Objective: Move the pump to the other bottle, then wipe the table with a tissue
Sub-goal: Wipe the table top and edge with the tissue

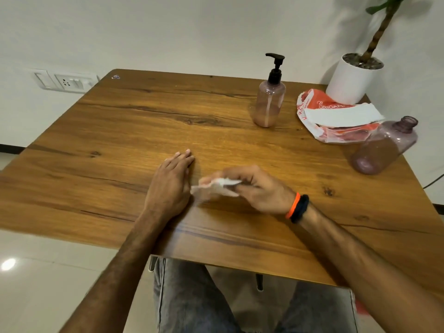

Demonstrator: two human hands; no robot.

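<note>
Right hand [254, 188], fingers clamped on a crumpled white tissue [217, 187], sits on the brown wooden counter [144, 121] beside the left hand [169, 186], fingers flat and together.

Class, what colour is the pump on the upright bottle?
Black. The pump tops the tinted upright bottle, seen clearly in the head view.

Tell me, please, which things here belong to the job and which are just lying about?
Job: pump bottle, open bottle, tissue in the right hand, table.
Lying about: tissue packet, potted plant, wall socket.
</note>
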